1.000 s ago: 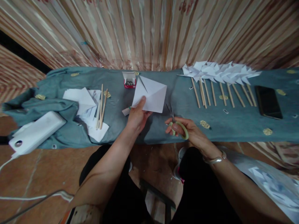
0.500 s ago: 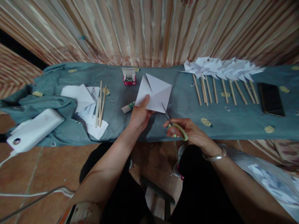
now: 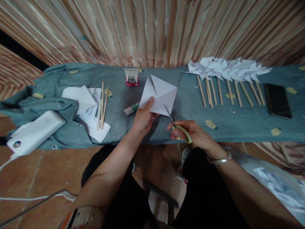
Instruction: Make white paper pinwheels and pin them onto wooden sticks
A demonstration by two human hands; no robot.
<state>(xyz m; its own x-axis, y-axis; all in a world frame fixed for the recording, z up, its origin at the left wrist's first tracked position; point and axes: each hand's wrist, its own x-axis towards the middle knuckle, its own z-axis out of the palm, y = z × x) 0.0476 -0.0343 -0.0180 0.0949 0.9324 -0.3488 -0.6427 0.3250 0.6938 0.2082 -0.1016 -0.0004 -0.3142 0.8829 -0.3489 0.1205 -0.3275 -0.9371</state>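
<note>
Paper sheet (image 3: 164,93): held up at the centre of the frame, above the blue-green cloth (image 3: 189,98); slit inward from its upper corner, creased toward its right corner.
Weight and feel: probably very light, thin and bendy, a little stiffer along the creases; unlikely to slip from dry skin.
Slit: likely to tear further at its inner end if pulled; best left unstrained.
Uncut middle: best place for a flat, gentle pinch, without crushing the creases.
Left hand (image 3: 143,119): closed on the sheet's lower left side, with thumb on top and fingers beneath.
Right hand (image 3: 190,128): curled through the handles of the scissors (image 3: 172,120), right of centre.
Scissor blades: pointed inward over the sheet's lower corner; slightly parted, perhaps with paper between.
Red box (image 3: 132,84): standing open at upper centre, filled with small metal pieces.
</note>
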